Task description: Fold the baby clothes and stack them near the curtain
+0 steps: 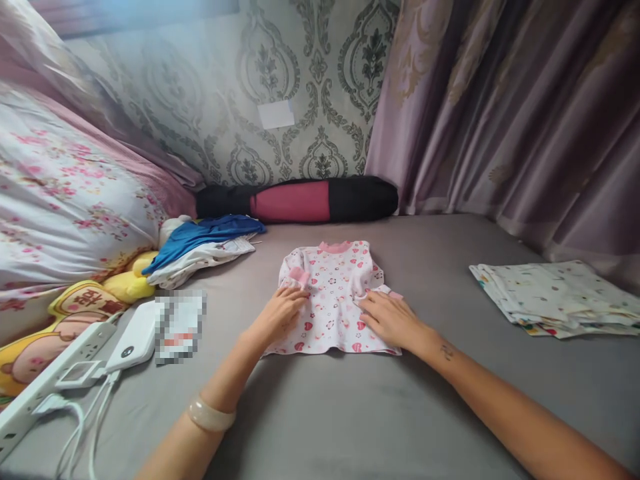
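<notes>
A small white long-sleeved shirt (pixel 333 300) with pink hearts and flowers lies spread on the grey bed sheet (pixel 320 407), its pink collar at the far end. Both sleeves are bent in, with their pink cuffs near my hands. My left hand (pixel 285 310) rests on the shirt's left side, just below one cuff, fingers stretched out. On the right side, my right hand (pixel 390 319) lies over the other sleeve, its fingers extended and flat. Neither hand grasps the cloth. A pale bangle circles my left wrist.
Folded printed cloth (pixel 555 297) lies at the right. Blue and white clothes (pixel 205 243) are piled at the back left. A power strip (pixel 60 380), a white power bank (pixel 137 333) and cables sit at the left. A black and red bolster (pixel 295 200) lines the wall.
</notes>
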### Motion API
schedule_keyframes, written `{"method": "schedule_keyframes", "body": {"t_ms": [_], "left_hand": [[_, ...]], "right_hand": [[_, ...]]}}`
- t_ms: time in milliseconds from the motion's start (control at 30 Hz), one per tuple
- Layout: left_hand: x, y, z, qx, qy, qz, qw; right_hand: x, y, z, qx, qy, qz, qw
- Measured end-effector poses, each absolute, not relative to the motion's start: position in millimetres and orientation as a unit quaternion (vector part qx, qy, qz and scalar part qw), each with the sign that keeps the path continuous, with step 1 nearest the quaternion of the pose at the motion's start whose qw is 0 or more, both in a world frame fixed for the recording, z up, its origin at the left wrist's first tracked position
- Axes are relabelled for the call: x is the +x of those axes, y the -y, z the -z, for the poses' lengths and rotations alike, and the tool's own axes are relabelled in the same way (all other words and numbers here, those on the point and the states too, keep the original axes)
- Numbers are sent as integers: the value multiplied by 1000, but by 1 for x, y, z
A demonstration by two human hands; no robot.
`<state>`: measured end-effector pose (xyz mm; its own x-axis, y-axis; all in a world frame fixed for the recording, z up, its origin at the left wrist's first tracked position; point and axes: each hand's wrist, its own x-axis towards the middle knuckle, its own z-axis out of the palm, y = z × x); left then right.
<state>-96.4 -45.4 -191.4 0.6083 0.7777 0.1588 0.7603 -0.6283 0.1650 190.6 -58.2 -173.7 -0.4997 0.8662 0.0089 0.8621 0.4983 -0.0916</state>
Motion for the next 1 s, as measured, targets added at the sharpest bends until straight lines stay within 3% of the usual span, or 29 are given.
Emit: {"method": "schedule_keyframes", "body": {"t_ms": [133, 267, 367, 533, 733, 1000], "left_hand": [[-108, 53, 197, 889, -413, -172, 100], [-114, 47, 191, 808, -484, -316, 117], [-113, 31, 188, 734, -573, -355, 80], [-99, 3, 188, 703, -651, -283, 43], [-72, -5, 190, 711, -688, -124, 75], [-97, -7, 185, 726, -614, -210, 226]], "right_hand": [[220, 47, 175, -524, 829, -158, 118], [248, 31, 186, -618, 760, -126, 154], [252, 26, 197, -650, 736, -128, 139], [241, 24, 203, -673, 710, -169, 117], [247, 13, 214, -670, 669, -276, 168], [272, -1, 176, -648, 603, -328, 330]]}}
